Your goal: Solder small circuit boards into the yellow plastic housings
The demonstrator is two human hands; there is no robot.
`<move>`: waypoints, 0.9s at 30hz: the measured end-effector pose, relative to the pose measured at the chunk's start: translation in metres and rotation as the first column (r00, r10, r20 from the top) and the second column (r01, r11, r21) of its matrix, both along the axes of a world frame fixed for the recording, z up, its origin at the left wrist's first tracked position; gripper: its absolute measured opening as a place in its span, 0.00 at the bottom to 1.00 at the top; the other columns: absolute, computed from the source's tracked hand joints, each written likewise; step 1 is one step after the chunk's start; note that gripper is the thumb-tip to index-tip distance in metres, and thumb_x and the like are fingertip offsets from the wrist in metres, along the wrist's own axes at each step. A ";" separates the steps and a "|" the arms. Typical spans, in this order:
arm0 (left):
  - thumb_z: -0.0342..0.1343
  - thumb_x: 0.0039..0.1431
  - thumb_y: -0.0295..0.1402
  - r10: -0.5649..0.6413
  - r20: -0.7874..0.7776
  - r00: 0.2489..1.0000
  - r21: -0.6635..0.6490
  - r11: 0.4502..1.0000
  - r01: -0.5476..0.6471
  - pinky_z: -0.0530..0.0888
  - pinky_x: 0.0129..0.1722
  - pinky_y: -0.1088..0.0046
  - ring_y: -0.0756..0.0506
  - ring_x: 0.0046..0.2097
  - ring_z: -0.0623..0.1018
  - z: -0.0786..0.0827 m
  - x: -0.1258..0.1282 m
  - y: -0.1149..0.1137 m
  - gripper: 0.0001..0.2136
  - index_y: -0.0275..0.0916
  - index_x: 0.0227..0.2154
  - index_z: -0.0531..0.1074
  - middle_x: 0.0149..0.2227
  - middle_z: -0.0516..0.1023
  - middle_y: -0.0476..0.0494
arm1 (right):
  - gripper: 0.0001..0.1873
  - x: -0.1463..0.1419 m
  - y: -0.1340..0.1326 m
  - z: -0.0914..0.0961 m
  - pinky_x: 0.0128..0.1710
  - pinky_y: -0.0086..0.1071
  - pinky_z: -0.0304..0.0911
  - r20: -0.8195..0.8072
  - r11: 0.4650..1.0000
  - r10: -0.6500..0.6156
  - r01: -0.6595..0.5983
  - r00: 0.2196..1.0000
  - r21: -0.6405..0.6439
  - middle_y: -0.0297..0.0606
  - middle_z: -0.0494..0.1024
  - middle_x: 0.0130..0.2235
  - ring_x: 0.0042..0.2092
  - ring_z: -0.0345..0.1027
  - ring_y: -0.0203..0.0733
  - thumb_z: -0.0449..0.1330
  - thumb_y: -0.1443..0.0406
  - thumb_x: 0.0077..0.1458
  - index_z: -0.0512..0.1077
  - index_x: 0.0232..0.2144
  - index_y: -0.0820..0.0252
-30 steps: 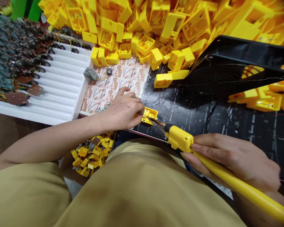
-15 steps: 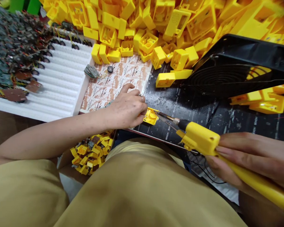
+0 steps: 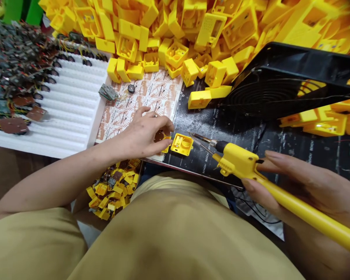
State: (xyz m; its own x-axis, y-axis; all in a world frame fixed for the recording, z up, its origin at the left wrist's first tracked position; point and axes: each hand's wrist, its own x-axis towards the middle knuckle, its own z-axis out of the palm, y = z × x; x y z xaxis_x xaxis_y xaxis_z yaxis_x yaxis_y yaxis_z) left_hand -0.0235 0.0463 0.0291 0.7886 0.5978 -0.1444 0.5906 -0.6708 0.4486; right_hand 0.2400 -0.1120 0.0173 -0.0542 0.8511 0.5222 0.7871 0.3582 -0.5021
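Note:
My right hand (image 3: pixel 306 194) holds a yellow soldering iron (image 3: pixel 240 159), its thin metal tip pointing left over the bench. Beneath the tip is a thin metal tube. Just left of the tip, a small open yellow plastic case (image 3: pixel 182 144) lies on the black bench top, with a round grille inside. My left hand (image 3: pixel 147 132) is left of that case, index finger and thumb apart and curved. Partly hidden under its fingers is a second yellow case (image 3: pixel 166 147) with a brown board in it. I cannot tell whether the fingers touch it.
Yellow housings (image 3: pixel 175 54) are heaped at the back. A black fan (image 3: pixel 280 81) stands at the right. To the left, a white ridged foam tray (image 3: pixel 72 105) carries many wired circuit boards (image 3: pixel 17 70). A small wheel (image 3: pixel 131 88) lies on patterned paper. Filled cases (image 3: pixel 113 188) sit below the bench edge.
My left hand has moved a little left off the yellow case, which now shows fully. The second case has come into view. My right hand's fingers have loosened slightly around the iron.

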 end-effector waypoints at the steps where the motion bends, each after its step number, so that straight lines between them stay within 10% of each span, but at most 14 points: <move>1: 0.50 0.60 0.35 0.006 0.017 1.000 0.008 1.000 -0.007 0.56 0.61 0.50 0.45 0.43 0.75 -0.001 -0.001 0.001 0.09 0.39 0.37 0.74 0.35 0.80 0.47 | 0.32 0.003 0.001 -0.003 0.22 0.30 0.71 0.035 0.999 0.024 -0.025 0.999 0.032 0.34 0.82 0.37 0.26 0.74 0.39 0.68 0.64 0.52 0.66 0.59 0.45; 9: 0.49 0.58 0.30 -0.055 -0.013 0.998 0.286 0.957 0.056 0.59 0.58 0.48 0.44 0.38 0.75 -0.016 0.015 -0.005 0.11 0.41 0.28 0.77 0.28 0.80 0.47 | 0.30 0.001 -0.002 -0.006 0.24 0.29 0.72 0.118 0.999 0.013 -0.017 0.993 0.031 0.36 0.82 0.36 0.29 0.76 0.41 0.64 0.62 0.57 0.64 0.61 0.47; 17: 0.50 0.56 0.32 -0.035 -0.058 0.998 0.311 0.949 0.052 0.62 0.56 0.52 0.45 0.36 0.75 -0.019 0.020 -0.005 0.10 0.39 0.26 0.76 0.25 0.78 0.47 | 0.09 -0.013 0.011 0.002 0.30 0.23 0.74 -0.031 0.970 0.240 -0.238 0.970 0.054 0.34 0.77 0.28 0.28 0.75 0.34 0.65 0.70 0.55 0.70 0.38 0.59; 27: 0.49 0.54 0.32 -0.051 -0.085 0.995 0.313 0.947 0.075 0.63 0.55 0.52 0.42 0.37 0.75 -0.020 0.025 -0.003 0.11 0.39 0.24 0.76 0.25 0.78 0.45 | 0.07 -0.018 0.014 0.009 0.31 0.23 0.72 0.115 0.955 0.289 -0.295 0.950 0.037 0.33 0.76 0.28 0.29 0.73 0.31 0.65 0.68 0.56 0.69 0.31 0.59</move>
State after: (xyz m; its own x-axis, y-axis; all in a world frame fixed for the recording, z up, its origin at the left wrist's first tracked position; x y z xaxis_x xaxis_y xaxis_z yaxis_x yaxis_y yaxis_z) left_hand 0.0017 0.0433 0.0096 0.8200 0.5721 -0.0165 0.5666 -0.8074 0.1648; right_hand 0.2222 -0.0976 0.0260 -0.3545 0.7610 0.5434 0.6923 0.6042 -0.3945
